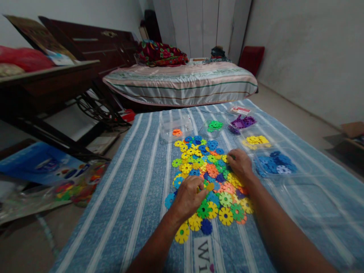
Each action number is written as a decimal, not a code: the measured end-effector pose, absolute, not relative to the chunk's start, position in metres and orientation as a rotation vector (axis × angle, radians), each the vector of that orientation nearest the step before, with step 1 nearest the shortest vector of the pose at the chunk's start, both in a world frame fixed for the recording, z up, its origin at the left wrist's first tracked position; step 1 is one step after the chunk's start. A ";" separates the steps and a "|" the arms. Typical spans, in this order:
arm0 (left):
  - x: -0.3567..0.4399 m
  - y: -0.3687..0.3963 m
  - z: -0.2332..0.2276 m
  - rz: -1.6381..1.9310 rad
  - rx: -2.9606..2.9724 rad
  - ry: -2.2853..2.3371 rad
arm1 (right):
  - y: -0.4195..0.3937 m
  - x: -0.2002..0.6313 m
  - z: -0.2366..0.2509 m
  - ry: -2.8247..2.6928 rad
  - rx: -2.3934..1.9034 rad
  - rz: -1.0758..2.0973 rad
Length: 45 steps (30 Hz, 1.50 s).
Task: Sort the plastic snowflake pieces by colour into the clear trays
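Note:
A heap of flat snowflake-shaped plastic discs (209,170) in yellow, blue, green and orange lies on a blue striped cloth (136,189). My left hand (187,199) rests on the heap's near left side, fingers curled over a yellow disc (209,186). My right hand (241,165) lies on the heap's right side, fingertips pinching a green disc (231,156). Beyond the heap stand clear tubs: one with an orange disc (176,132), one with green discs (214,125), one with purple discs (242,122), one with yellow discs (256,140) and one with blue discs (275,162).
An empty clear tub (309,197) sits at the right near my forearm. A striped mattress (182,81) lies beyond the cloth. A dark wooden table (48,87) stands at the left, with plastic bags and a blue box (36,163) on the floor.

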State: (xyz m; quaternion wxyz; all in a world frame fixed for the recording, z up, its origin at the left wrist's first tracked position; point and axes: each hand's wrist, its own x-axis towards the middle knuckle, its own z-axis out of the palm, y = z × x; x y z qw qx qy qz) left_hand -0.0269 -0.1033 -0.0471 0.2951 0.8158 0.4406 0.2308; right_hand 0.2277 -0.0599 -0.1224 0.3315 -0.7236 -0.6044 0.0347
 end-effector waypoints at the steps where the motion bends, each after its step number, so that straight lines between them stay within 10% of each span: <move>1: -0.027 -0.103 -0.047 0.615 2.159 1.177 | -0.060 0.228 -0.123 -1.578 -1.891 0.087; 28: 0.072 0.040 0.012 0.923 1.056 1.174 | -0.056 0.222 -0.123 -1.592 -1.871 0.107; 45: -0.023 -0.060 -0.043 0.579 2.184 1.175 | -0.057 0.223 -0.122 -1.573 -1.876 0.093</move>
